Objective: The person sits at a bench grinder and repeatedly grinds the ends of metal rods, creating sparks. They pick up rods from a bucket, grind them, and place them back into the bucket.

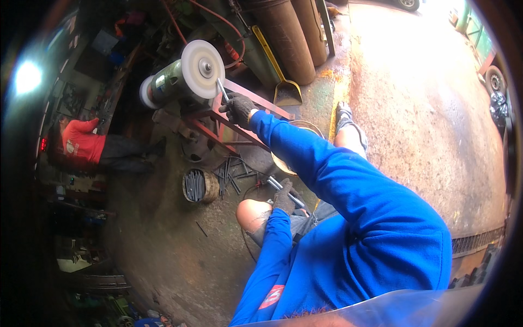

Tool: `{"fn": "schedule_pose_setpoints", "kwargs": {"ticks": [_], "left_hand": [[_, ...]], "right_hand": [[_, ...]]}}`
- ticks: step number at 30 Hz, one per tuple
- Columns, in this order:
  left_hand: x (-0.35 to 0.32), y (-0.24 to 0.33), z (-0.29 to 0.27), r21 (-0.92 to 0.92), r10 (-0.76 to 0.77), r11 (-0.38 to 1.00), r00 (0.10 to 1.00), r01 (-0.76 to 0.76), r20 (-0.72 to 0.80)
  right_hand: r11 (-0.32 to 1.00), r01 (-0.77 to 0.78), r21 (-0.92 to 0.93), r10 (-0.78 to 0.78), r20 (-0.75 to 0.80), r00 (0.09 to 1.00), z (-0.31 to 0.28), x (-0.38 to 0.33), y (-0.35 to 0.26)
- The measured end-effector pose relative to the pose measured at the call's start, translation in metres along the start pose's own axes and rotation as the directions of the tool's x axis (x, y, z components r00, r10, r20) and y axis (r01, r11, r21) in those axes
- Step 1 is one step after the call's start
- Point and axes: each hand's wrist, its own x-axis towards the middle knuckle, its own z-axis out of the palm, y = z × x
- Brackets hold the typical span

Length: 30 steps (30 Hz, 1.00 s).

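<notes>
A slim metal rod (222, 90) is held in the gloved right hand (238, 109), its far tip set at the rim of the pale grinding wheel (190, 68); whether the two touch cannot be told from this angle. The fingers are closed round the rod's lower part, and only the upper length is left bare.

By the gloved left hand (283, 199), near the bare knee (252, 213), a few bright rods (275, 183) are grasped about their middle, with ends showing on both sides of the hand; their exact number cannot be made out.

The rods look like steel, so each is likely to be felt as stiff and fairly light, while a handful is probably weighty. No bending or crushing is to be expected from a firm grip, but the narrow sides may be prone to roll or slip in the grasp, and a ground end may be hot or sharp. The piece at the wheel is therefore best gripped low, well away from its tip, while the spare ones are best taken at the middle, where they balance.

More dark rods (194, 185) are packed in a round bucket (211, 187) on the floor (163, 234), and loose pieces (235, 185) are scattered beside it, where each can be lifted by its middle.
</notes>
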Motion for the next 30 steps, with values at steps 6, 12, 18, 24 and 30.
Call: {"fn": "schedule_pose_setpoints", "kwargs": {"ticks": [6,12,18,24,30], "left_hand": [[0.021,-0.013,0.012,0.101,0.05,0.993,0.988,-0.065,0.15],[0.005,-0.006,-0.011,0.041,0.008,0.999,0.999,-0.009,0.033],[0.001,0.003,0.015,0.058,-0.023,0.998,0.999,0.021,0.041],[0.0,0.005,0.027,0.008,-0.057,0.998,0.998,0.057,0.026],[-0.003,0.007,0.016,0.011,-0.072,0.997,0.997,0.072,-0.001]], "right_hand": [[0.825,0.417,-0.381,-0.419,0.082,0.904,-0.053,0.049,0.008],[0.978,0.032,-0.208,-0.057,-0.117,0.992,0.011,-0.001,-0.005],[0.612,0.467,-0.638,-0.486,0.163,0.859,-0.035,0.04,0.007],[0.613,0.329,-0.719,-0.374,0.103,0.922,-0.051,0.045,-0.007],[0.157,0.588,-0.793,-0.561,0.419,0.714,-0.035,0.029,-0.005]]}}
